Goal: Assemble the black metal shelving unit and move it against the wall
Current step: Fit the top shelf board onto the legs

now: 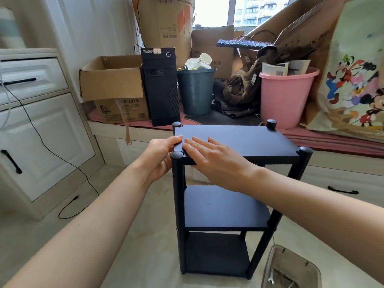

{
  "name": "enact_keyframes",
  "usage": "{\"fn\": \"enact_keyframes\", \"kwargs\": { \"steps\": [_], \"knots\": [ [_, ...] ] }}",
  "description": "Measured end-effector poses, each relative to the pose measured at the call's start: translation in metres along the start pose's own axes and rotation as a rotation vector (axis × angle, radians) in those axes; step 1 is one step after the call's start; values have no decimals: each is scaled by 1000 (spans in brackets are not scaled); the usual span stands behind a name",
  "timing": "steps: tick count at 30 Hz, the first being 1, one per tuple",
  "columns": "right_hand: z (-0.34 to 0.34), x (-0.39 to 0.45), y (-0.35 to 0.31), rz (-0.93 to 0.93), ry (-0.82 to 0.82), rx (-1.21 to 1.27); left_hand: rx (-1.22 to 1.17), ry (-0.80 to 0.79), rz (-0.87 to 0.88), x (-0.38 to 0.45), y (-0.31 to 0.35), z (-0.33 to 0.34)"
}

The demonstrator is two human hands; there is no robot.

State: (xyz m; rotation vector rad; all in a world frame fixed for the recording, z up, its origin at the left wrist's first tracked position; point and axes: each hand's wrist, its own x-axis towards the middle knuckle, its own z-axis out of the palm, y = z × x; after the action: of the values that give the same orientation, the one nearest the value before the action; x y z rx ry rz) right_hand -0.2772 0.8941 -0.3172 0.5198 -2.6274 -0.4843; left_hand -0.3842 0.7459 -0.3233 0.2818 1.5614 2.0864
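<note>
The black metal shelving unit (239, 142) stands upright on the floor in the middle, with three shelves and round caps on its four posts. My left hand (164, 154) grips the left edge of the top shelf, thumb on top, fingers curled underneath beside the near-left post cap (177, 154). My right hand (209, 156) lies flat on the top shelf near that same corner, fingers straight and pointing left, thumb tucked under the front edge.
A window bench behind the shelf holds cardboard boxes (112, 80), a black computer tower (161, 86), a grey bin (196, 92) and a pink bucket (284, 96). White cabinets (41, 132) stand left. A black cable (68, 206) trails on the floor. A small box (291, 269) sits lower right.
</note>
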Motion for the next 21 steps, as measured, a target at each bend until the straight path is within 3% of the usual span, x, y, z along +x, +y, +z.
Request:
{"fn": "enact_keyframes", "kwargs": {
  "steps": [11,18,21],
  "knots": [
    [1,-3,11,-4,-4,13,-2,27,-14,1,4,7],
    [2,-14,6,-25,-10,33,-77,-90,-23,-5,-14,2],
    [-1,-12,8,-49,-9,13,-78,-72,-12,-5,-12,3]
  ]
}}
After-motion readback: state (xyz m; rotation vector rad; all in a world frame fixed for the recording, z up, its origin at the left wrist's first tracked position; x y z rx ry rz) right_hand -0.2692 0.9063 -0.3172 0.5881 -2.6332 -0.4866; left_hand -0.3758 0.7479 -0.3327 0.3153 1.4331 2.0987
